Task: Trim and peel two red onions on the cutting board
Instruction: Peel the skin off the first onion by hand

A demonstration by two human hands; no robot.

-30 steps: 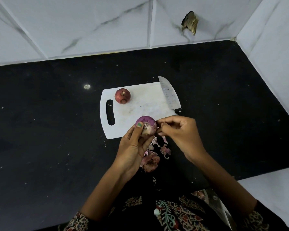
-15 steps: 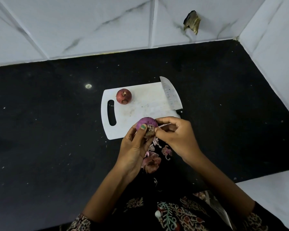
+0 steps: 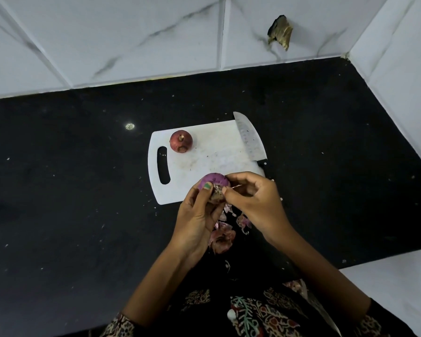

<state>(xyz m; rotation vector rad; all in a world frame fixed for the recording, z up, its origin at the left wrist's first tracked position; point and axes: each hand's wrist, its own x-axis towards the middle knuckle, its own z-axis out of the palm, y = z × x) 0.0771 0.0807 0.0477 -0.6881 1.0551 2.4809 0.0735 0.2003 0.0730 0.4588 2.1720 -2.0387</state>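
Note:
My left hand (image 3: 197,218) holds a partly peeled purple onion (image 3: 215,180) just above the near edge of the white cutting board (image 3: 212,156). Its root end faces me. My right hand (image 3: 254,199) pinches at the skin on the onion's near side with thumb and fingers. A second red onion (image 3: 181,141), still in its skin, sits on the board's far left corner beside the handle slot. A knife (image 3: 249,138) lies along the board's right edge, blade pointing away, its black handle partly hidden behind my right hand.
Loose onion skins (image 3: 223,235) lie on the black countertop (image 3: 71,203) below my hands, near the front edge. White marble-look tiled walls rise at the back and right. A hole (image 3: 280,32) breaks the back wall tile.
My right hand's fingers have shifted closer onto the onion's root end. The onion has turned slightly in my left hand. The board, knife and second onion have not moved.

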